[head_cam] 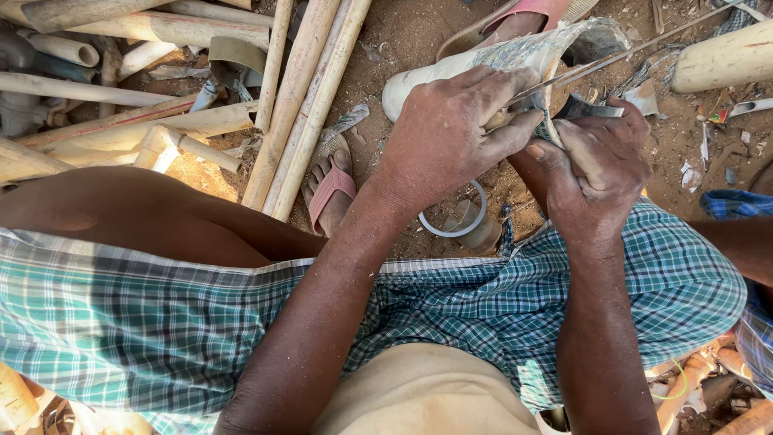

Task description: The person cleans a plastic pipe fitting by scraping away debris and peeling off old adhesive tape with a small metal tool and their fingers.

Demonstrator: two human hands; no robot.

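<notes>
A dirty white plastic pipe piece (pixel 499 58), split open at its right end, lies in front of me above the dirt ground. My left hand (pixel 455 129) presses down on its middle and grips it. My right hand (pixel 600 165) is closed around the handle of a thin metal saw blade (pixel 636 50), which runs up and to the right across the pipe's open end. The two hands touch at the thumbs. The blade's handle end is hidden inside my fist.
Several long cream pipes (pixel 302 97) lie in a heap at the left. My foot in a pink sandal (pixel 330 189) rests on the dirt. A white ring and a short pipe stub (pixel 467 225) sit below the hands. Another person's checked cloth (pixel 737 205) shows at right.
</notes>
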